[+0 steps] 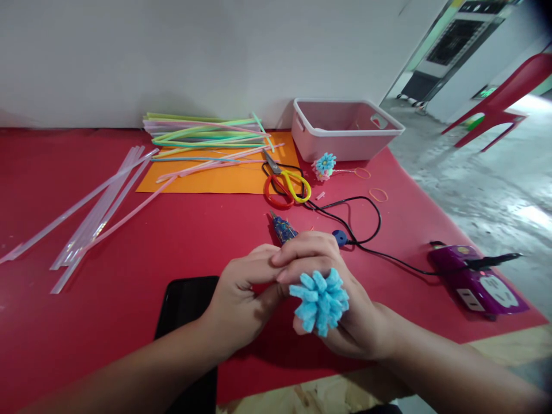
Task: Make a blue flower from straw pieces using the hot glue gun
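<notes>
Both hands meet above the front of the red table. A light blue, fuzzy flower-like piece point(319, 302) with many short stubby petals faces up at me, its lower part hidden in my right hand point(345, 287), whose fingers are curled round it. My left hand point(248, 287) presses against the right one, fingers bent and pinched together; whatever lies between them is hidden. Just beyond the hands lies a dark blue glue gun point(283, 227), partly covered by my fingers. A black phone point(185, 302) lies under my left forearm.
Scissors point(287, 181) and pastel fuzzy stems point(207, 132) lie on an orange sheet point(241, 183). Clear sticks point(101, 210) are at left. A pink basket point(345, 146), small flowers point(324, 165) and rubber bands point(378, 195) sit behind. A black cord point(399, 257) runs to a purple power strip point(474, 282).
</notes>
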Demonstrator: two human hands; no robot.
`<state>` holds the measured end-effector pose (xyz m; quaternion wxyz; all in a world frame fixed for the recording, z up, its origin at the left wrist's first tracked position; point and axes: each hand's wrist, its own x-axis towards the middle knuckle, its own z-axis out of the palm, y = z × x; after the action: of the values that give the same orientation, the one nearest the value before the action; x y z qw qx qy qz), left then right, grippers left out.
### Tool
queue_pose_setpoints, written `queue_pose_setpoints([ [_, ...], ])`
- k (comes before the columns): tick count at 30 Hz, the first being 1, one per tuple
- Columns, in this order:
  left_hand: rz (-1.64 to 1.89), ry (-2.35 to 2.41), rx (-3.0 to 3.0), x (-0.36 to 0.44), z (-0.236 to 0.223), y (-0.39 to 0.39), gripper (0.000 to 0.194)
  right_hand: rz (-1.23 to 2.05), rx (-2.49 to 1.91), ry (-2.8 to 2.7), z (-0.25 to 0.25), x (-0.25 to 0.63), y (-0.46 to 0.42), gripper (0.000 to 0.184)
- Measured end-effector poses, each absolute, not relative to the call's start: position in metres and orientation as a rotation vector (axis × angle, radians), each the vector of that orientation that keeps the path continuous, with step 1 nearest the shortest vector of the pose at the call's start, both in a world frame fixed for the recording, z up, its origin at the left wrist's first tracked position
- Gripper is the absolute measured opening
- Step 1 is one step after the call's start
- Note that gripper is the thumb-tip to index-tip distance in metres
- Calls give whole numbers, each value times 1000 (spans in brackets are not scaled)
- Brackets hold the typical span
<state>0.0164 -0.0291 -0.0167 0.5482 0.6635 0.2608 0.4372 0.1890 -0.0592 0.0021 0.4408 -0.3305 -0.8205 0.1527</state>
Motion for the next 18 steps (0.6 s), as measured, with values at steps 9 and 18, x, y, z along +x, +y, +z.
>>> queue_pose_setpoints([
  [9, 1008, 588, 1594, 17, -13, -29, 40, 476, -796, -2004, -2, 189, -62, 23],
  [18, 1001, 552, 1519, 18, -19, -29, 33, 495, -817, -1992, 2, 189, -61, 20],
])
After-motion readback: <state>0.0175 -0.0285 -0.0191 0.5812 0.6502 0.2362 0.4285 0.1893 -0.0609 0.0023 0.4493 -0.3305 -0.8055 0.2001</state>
